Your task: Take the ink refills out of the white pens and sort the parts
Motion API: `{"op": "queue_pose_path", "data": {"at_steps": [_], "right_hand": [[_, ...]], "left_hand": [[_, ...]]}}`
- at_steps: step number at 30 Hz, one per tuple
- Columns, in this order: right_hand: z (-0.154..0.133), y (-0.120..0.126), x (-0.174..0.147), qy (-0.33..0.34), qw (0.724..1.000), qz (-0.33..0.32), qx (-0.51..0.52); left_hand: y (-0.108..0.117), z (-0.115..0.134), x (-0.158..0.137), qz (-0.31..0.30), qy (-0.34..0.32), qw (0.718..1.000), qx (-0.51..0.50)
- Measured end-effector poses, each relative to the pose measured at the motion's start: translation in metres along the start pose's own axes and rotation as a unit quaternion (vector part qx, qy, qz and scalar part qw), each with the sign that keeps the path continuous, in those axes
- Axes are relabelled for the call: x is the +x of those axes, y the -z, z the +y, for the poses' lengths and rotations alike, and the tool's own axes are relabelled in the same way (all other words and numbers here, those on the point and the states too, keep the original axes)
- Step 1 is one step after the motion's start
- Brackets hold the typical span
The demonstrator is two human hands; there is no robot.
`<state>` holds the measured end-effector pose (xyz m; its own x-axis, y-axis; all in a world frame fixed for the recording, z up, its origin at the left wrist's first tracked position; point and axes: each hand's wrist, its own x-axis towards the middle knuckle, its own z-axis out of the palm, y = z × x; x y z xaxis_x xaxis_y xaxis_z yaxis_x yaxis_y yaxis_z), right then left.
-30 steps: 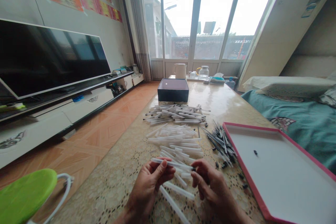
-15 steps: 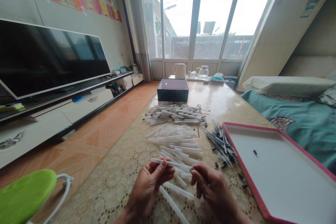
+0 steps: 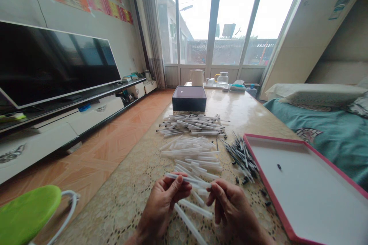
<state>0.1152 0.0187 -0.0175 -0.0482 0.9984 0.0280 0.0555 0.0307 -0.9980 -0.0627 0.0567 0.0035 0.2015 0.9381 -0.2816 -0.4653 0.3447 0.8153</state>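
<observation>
My left hand (image 3: 165,199) is closed round a white pen barrel (image 3: 191,179), thumb on top, with the barrel pointing right. At the barrel's right end, the thumb and fingers of my right hand (image 3: 234,204) pinch the tip; any small part between them is hidden. Below and beyond my hands lie loose translucent white pen barrels (image 3: 191,150). Farther off is a heap of white pens with dark ends (image 3: 192,124). To the right are thin pen refills (image 3: 240,157) with dark tips, and small black pen parts (image 3: 245,180) are scattered near them.
A pink-rimmed white box lid (image 3: 276,203) lies at the right, with one black piece (image 3: 279,167) inside. A dark open box (image 3: 189,103) stands beyond the pens. Toward the window are a jug (image 3: 197,78) and a glass pot (image 3: 222,79). A green stool (image 3: 31,212) is at left.
The fingers of my right hand have shifted slightly at the barrel's end. A dark bit seen there before is now covered. My left hand holds still.
</observation>
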Motion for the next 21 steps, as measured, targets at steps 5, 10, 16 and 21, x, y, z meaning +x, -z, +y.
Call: {"op": "queue_pose_path", "data": {"at_steps": [5,10,16,21], "right_hand": [[-0.009,0.000,0.001,0.013,0.998,0.019,0.059],[-0.012,-0.001,0.002,-0.012,0.999,0.015,0.044],[-0.015,0.013,0.001,0.060,0.991,0.040,-0.116],[-0.037,0.050,0.003,0.084,0.952,0.034,-0.292]], "left_hand": [[0.002,0.002,-0.001,0.010,0.001,1.000,0.002],[0.000,0.002,-0.001,0.010,0.004,1.000,0.006],[0.003,0.007,0.002,0.076,-0.042,0.996,-0.023],[0.012,0.016,0.009,0.205,-0.121,0.968,-0.072]]}}
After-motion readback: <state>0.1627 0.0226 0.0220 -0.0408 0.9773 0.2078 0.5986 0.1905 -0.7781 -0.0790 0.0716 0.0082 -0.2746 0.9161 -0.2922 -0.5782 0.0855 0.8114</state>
